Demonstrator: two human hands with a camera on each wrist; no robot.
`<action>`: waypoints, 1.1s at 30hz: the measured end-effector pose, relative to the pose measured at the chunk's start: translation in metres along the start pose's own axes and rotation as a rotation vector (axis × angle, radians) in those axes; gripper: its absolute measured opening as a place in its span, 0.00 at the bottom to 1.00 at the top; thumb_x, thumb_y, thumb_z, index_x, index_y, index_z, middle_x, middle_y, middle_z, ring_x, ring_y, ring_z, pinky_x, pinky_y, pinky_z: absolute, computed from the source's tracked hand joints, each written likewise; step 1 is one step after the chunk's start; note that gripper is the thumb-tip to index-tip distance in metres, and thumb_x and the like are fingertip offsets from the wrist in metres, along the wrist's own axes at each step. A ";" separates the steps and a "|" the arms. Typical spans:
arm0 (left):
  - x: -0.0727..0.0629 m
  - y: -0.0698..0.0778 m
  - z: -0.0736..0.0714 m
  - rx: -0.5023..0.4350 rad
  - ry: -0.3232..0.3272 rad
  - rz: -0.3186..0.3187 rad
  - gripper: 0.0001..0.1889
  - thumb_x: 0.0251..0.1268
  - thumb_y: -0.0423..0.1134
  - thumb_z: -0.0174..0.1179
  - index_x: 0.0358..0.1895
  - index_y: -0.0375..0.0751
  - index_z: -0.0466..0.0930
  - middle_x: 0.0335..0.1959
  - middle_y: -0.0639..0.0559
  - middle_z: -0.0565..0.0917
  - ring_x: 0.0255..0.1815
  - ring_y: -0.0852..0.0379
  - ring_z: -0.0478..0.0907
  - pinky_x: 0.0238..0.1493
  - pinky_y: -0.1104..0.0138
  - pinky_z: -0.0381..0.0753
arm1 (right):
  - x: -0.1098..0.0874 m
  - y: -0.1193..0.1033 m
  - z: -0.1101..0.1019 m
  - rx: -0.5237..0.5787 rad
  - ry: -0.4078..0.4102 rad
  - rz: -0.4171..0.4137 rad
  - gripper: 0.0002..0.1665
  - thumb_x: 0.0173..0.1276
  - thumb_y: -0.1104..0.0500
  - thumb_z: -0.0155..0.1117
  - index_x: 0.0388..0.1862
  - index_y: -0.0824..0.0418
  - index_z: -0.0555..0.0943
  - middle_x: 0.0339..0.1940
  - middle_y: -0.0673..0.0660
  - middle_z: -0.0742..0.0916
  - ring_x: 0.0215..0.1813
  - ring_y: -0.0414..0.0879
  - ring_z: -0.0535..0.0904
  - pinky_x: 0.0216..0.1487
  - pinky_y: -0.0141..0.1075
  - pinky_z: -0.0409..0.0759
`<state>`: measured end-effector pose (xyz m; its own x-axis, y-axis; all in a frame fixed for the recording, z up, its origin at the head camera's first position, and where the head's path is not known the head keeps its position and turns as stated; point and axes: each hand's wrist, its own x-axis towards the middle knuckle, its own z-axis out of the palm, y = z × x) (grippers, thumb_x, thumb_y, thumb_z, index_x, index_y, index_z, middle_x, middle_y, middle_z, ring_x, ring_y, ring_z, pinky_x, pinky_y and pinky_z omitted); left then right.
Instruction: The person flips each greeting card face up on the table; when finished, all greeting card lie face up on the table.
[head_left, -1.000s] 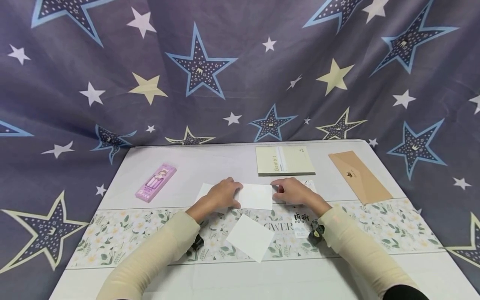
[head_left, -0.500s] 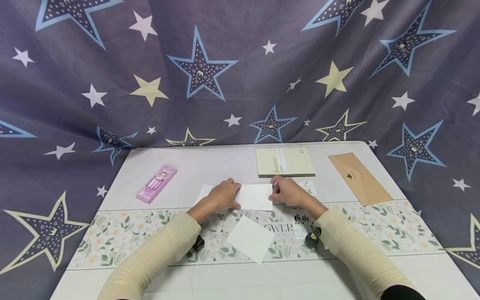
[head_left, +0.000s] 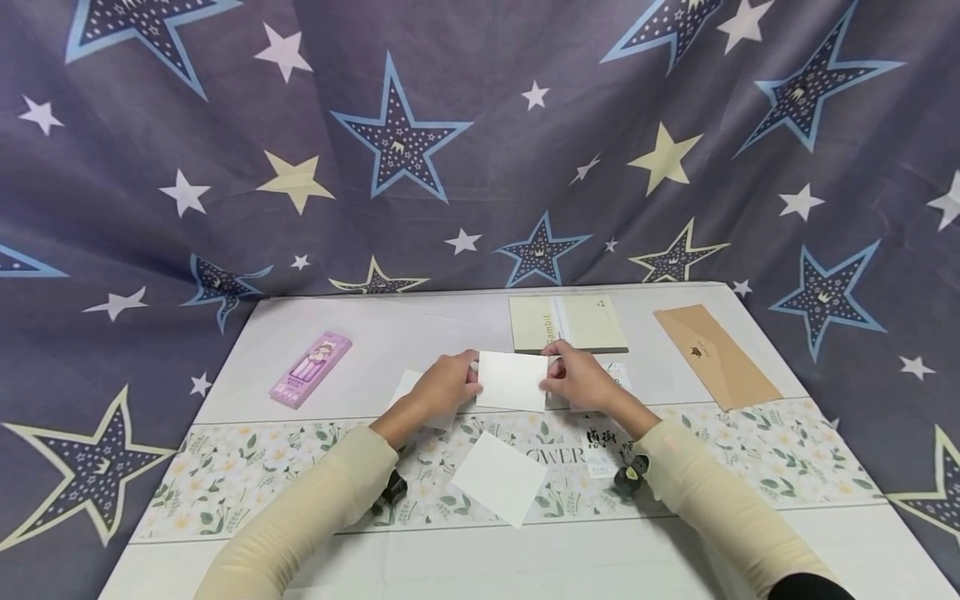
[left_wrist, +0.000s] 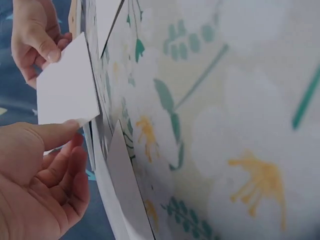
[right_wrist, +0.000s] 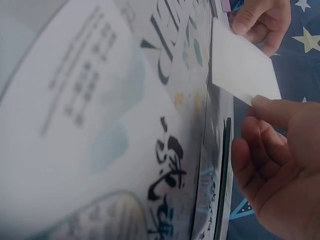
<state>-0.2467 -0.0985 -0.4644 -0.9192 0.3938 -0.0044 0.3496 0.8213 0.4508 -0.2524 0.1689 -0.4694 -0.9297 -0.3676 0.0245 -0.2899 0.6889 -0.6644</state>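
A blank white card [head_left: 512,382] is held up over the table between both hands. My left hand [head_left: 442,385] pinches its left edge, thumb on the near face, as the left wrist view shows the card [left_wrist: 67,85] too. At the opposite edge my right hand [head_left: 581,382] pinches it between thumb and fingers; the right wrist view shows its thumb on the card's [right_wrist: 242,65] corner. A second white card [head_left: 500,477] lies turned like a diamond on the floral strip in front. Partly behind the left hand lies another white card [head_left: 405,386].
Printed cards with black characters [head_left: 602,450] lie under the right forearm. Farther back are a pale green notebook [head_left: 592,323] and a brown envelope [head_left: 717,357]. A purple box [head_left: 311,369] sits at the left. A star-patterned curtain [head_left: 480,200] hangs behind the table [head_left: 405,321].
The right fingers have closed on the card's right edge. Both hands have raised the card off the table and tilted it up, its top edge now near the notebook's front edge.
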 end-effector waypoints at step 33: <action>0.007 0.002 -0.003 -0.219 0.046 0.050 0.12 0.72 0.42 0.63 0.54 0.46 0.89 0.43 0.53 0.91 0.38 0.61 0.84 0.44 0.65 0.82 | -0.006 0.014 -0.009 0.128 -0.027 -0.013 0.22 0.71 0.59 0.67 0.63 0.61 0.82 0.32 0.53 0.87 0.28 0.42 0.77 0.31 0.32 0.76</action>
<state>-0.2526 -0.0952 -0.4605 -0.9106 0.4087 0.0609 0.3520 0.6899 0.6325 -0.2534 0.1862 -0.4726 -0.9191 -0.3939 0.0148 -0.2689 0.5992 -0.7541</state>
